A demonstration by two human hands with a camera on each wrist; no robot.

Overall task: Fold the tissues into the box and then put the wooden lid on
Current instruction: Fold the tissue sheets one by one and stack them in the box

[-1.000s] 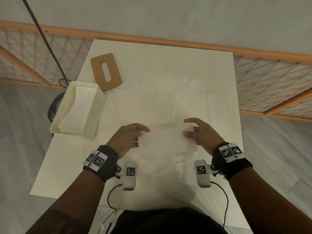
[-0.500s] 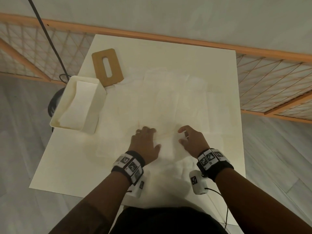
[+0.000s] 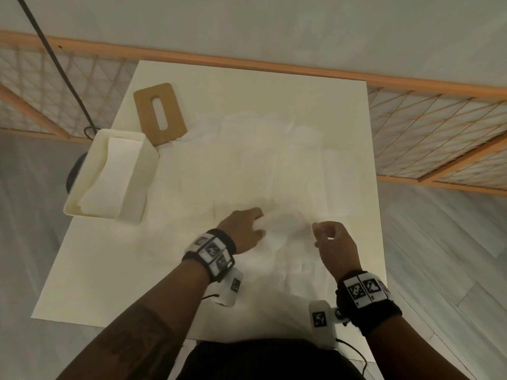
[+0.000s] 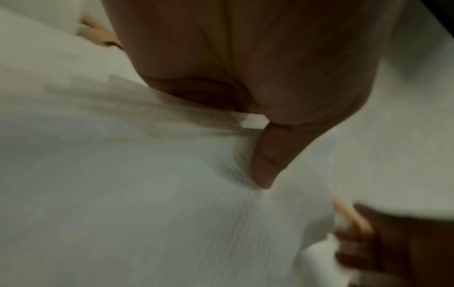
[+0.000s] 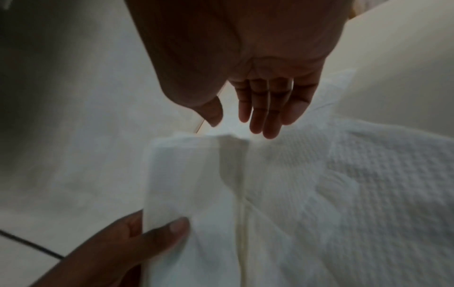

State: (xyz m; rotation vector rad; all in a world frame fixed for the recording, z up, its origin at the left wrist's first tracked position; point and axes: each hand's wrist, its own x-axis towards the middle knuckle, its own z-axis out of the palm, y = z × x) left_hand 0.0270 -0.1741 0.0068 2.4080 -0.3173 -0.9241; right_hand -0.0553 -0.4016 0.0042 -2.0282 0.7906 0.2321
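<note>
A person's left hand [image 3: 242, 227] pinches a tissue [image 3: 285, 234] near the surface's [image 3: 90, 270] front edge, the right hand [image 3: 333, 244] with its grip loosely open beside it; creasing flat first should help; the box [image 3: 137, 193] and wooden lid [image 3: 160, 116] wait at the far-left corner.

No words or numbers to read anywhere; only black-and-white square code markers on the wristbands [image 3: 212, 250] and the small white camera housings [image 3: 319, 319].

indoor room | white table [image 3: 82, 270] | grey plank floor [image 3: 439, 242] | wooden lattice railing [image 3: 425, 127]
</note>
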